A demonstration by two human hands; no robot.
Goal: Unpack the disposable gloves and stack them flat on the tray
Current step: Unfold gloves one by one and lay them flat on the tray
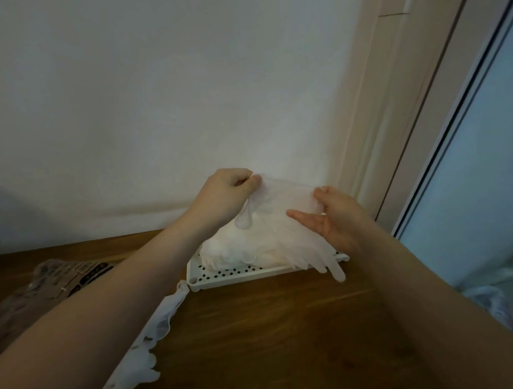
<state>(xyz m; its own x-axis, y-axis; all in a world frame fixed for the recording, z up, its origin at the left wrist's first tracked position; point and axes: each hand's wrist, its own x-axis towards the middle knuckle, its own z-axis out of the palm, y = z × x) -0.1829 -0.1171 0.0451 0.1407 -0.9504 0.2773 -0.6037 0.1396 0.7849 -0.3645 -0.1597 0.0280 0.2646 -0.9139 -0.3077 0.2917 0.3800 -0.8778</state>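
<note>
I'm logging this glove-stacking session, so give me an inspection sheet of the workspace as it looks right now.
Surface: brown wooden table.
Job's things: white perforated tray by the wall carries a pile of gloves; one clear glove held above it.
Clutter: printed plastic packaging at left; loose gloves lying under the left forearm.
Grippers: left hand pinches the glove's edge; right hand holds its other side.
Cables: nothing seen.
Surroundings: white wall, door frame at right.
</note>
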